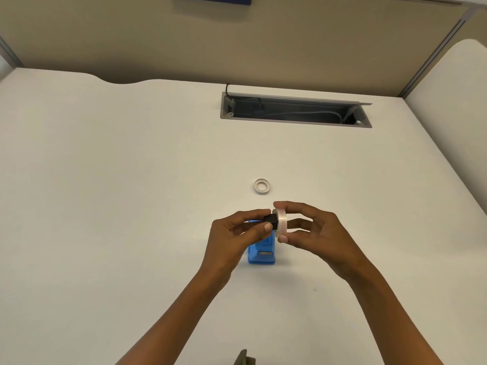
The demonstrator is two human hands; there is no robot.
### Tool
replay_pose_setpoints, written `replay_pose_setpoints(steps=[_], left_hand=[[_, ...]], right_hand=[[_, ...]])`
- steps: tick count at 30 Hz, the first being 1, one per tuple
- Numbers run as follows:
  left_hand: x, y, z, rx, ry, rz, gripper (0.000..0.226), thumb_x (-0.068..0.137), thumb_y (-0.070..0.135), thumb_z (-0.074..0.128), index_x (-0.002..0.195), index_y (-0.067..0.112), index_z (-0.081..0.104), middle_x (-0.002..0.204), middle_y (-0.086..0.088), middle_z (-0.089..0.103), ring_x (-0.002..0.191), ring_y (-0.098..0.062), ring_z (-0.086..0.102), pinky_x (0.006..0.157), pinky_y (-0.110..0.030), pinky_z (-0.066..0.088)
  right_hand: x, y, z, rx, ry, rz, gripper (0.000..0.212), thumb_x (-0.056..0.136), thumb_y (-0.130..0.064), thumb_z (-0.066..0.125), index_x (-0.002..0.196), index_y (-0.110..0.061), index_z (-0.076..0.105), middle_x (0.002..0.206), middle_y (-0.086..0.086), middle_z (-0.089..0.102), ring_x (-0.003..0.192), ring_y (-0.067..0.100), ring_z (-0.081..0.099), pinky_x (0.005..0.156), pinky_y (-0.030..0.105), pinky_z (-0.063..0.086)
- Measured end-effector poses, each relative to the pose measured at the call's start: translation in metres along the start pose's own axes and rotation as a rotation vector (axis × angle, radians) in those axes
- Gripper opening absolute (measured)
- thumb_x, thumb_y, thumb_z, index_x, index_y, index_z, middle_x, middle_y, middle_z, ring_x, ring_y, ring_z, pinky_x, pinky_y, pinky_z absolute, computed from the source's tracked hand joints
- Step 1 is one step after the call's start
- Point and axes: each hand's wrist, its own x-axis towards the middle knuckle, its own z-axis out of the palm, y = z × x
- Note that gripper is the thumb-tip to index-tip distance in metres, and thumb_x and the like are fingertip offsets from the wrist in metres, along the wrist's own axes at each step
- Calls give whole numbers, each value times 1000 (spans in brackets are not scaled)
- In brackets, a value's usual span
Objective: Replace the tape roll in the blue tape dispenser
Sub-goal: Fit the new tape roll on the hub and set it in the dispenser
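— Both hands are raised over a white desk (pixel 131 180): a black spool hub (pixel 270 220) is pinched between thumb and fingers of the left hand (pixel 232 241), and a clear tape roll (pixel 281 223) is gripped at its rim by the right hand (pixel 316 233). Hub and roll are held touching.

— How many rolls are counted?

— Two: the one being held, and a thin, nearly empty ring (pixel 262 186) lying flat farther back. One blue tape dispenser (pixel 261 252) is seen.

— What is hidden?

— The dispenser's rear is covered by the left hand; it stands directly below and between the hands. An open cable tray (pixel 295 110) is set into the desk beyond. A dark object at the bottom edge is cut off.
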Motion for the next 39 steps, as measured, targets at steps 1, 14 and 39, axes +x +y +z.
replay_pose_setpoints(steps=[1,14,39], left_hand=[[0,1,0,4,0,2,24,76,9,72,91,28,74,90,5,76,86,-16,70,66,-15,53],[0,1,-4,42,4,-21,22,74,15,74,96,20,74,91,3,76,86,-16,71,78,-26,57],[8,-23,-9,317,119,93,34,79,19,70,111,29,63,105,12,67,92,6,62,67,-4,46]], right_hand=[[1,-1,1,-5,-2,-3,49,72,-8,77,113,-32,64,113,-8,68,92,15,68,71,20,53],[3,1,1,-8,8,-31,48,70,-9,79,110,-32,66,105,-9,72,96,14,68,73,19,55],[18,28,11,-197,201,-60,47,65,-20,83,109,-28,67,110,-11,69,98,3,62,78,12,49]])
